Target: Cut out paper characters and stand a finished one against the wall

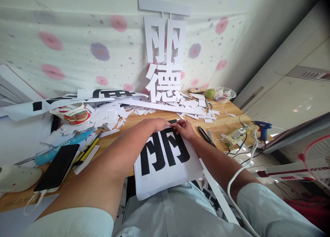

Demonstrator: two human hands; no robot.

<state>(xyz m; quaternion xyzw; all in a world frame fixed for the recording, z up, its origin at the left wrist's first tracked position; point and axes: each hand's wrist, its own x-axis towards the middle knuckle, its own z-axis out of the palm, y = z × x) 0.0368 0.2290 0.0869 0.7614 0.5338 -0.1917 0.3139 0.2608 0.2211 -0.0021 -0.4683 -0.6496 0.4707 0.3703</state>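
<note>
The white sheet with the bold black character [167, 161] lies directly below my two hands and runs down from them towards my lap, its near edge curling past the table [228, 122]. My left hand [161, 124] is at the top of the sheet, fingers mostly folded and one digit reaching towards the right; my right hand [184, 128] meets it there, thumb and fingers drawn narrow in a pinch. Something small and thin seems to sit between the fingertips, but it is too small for me to name, and I cannot tell whether either hand grips it or the sheet. My hands and wrists cover part of the sheet's top end, so the character's upper stroke shows only in bits. Just right of my right hand lies a black pen [206, 136]. Left of my left forearm is a phone [58, 166]; the forearm hides some of the tabletop there. Beyond my hands stand white cut-out characters [166, 67], the lower one's foot partly lost among paper scraps [192, 103].
</note>
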